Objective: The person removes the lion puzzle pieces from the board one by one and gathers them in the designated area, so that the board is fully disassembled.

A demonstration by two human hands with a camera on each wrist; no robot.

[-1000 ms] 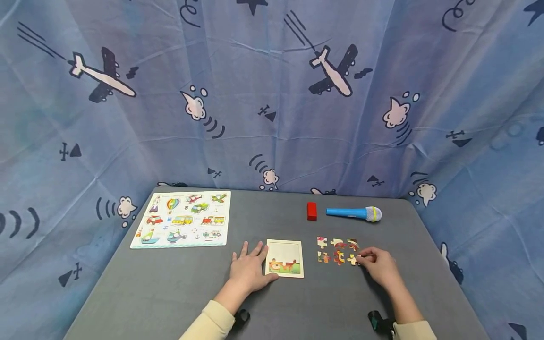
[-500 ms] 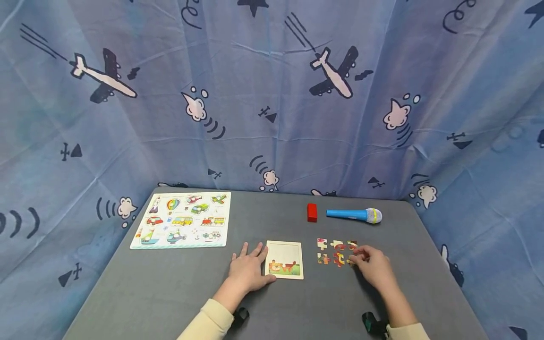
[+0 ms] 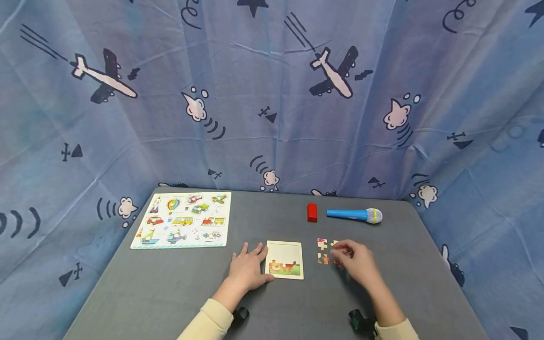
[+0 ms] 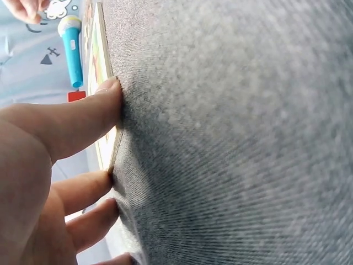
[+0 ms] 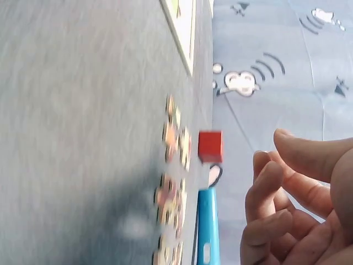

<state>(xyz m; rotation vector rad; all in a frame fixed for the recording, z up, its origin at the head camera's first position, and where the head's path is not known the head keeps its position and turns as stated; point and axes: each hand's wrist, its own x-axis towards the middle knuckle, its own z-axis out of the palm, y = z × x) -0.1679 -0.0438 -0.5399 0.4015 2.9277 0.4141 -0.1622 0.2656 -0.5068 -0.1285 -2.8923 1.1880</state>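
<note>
My left hand lies on the table with fingers spread. Its thumb presses the near edge of a small wooden puzzle board, and its index finger touches the left side. Along the board's bottom runs a fitted strip of puzzle showing an orange animal on green. My right hand hovers over loose jigsaw pieces to the board's right, hiding several of them in the head view. From the right wrist view, its thumb and loosely bent fingers stand apart, holding nothing, above the pieces on the table.
Behind the pieces, a red block and a blue toy microphone lie on the grey table. A large picture board with vehicles lies at the back left. A blue printed curtain hangs behind.
My right hand has moved left from the lower right piece to above the middle pieces, covering them in the head view. The left hand has stayed at the board.
</note>
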